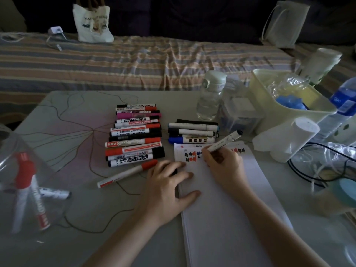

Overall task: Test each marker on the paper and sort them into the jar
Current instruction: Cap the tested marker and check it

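My right hand (224,166) grips a white marker (227,140) with a dark end and holds its tip down on the white paper pad (227,209), near red, black and blue test marks at the pad's top. My left hand (167,182) rests flat on the pad's left edge, with something dark, perhaps a cap, under its fingers. A pile of several whiteboard markers (134,133) lies left of the pad. A smaller group of markers (192,132) lies above it. One red-capped marker (127,173) lies loose. A clear jar (23,180) at the left holds several markers.
A water bottle (211,95), a clear box (238,112), a pale yellow bin (289,101), a tissue roll (300,135) and cables (317,170) crowd the table's right side. A striped bed (134,62) with a tote bag (92,22) lies behind the table.
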Demonstrator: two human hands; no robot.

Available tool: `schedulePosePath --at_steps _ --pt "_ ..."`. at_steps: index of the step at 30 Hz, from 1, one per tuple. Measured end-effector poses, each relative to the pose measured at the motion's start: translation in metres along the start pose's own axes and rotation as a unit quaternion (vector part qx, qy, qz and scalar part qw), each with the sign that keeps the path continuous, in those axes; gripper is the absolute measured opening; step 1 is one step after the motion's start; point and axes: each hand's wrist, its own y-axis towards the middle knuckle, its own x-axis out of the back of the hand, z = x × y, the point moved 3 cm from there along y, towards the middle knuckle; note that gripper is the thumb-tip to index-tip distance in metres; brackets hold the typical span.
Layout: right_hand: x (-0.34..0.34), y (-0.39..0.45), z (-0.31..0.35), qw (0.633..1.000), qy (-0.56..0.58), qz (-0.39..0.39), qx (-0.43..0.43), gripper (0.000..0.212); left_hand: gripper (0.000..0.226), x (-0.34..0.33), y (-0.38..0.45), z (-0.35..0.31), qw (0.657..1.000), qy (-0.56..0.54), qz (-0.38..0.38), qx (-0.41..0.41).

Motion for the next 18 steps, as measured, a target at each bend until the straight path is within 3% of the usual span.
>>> schedulePosePath --at_steps 11,18 --pt "-0.0017 -0.0012 0.0013 0.999 -0.01 -0.028 0.028 0.02 0.052 -0.0001 -0.0004 0.0006 1.0 0.0 0.017 0.011" --pt "-0.0019 -0.003 0.0001 0.999 -0.002 -0.002 0.05 0.019 0.051 0.0006 0.0 0.0001 1.0 0.001 0.02 0.011"
